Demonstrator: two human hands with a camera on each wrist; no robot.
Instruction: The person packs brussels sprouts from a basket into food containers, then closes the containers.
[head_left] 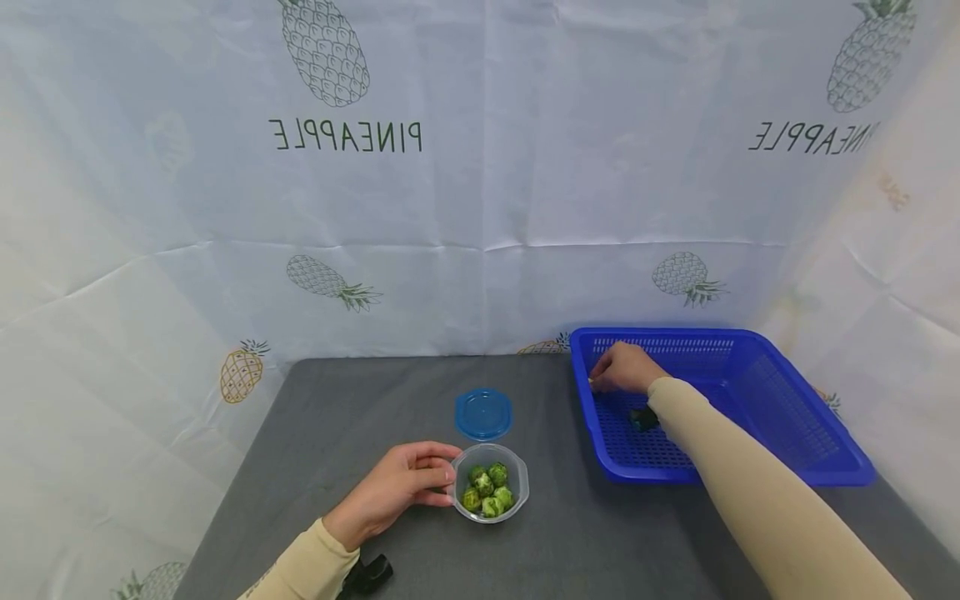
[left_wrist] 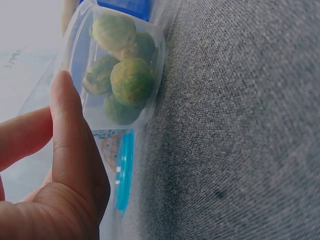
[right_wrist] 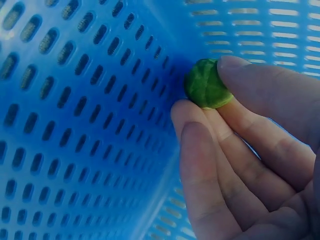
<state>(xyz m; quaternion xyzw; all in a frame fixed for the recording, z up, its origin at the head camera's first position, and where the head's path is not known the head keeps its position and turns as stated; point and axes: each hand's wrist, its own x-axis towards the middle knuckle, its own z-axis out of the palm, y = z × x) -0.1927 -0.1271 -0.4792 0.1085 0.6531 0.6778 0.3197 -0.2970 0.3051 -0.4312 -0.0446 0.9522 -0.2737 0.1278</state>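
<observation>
Inside the blue plastic basket [head_left: 787,417], near its left wall, my right hand [head_left: 626,368] pinches a green Brussels sprout [right_wrist: 206,85] between thumb and fingers. My left hand [head_left: 405,483] holds the left side of a clear plastic container [head_left: 521,475], its thumb and fingers at the rim. Several Brussels sprouts [left_wrist: 131,82] lie in that container, which stands upright on the table. Just behind it lies a blue lid [head_left: 483,414], flat and apart from the container.
A grey cloth covers the table [head_left: 360,408]. The basket stands at the right side, with perforated walls and floor. White curtains [head_left: 480,183] printed with pineapples hang behind the table and at both sides. Dark wrist straps [head_left: 371,575] show near the sleeves.
</observation>
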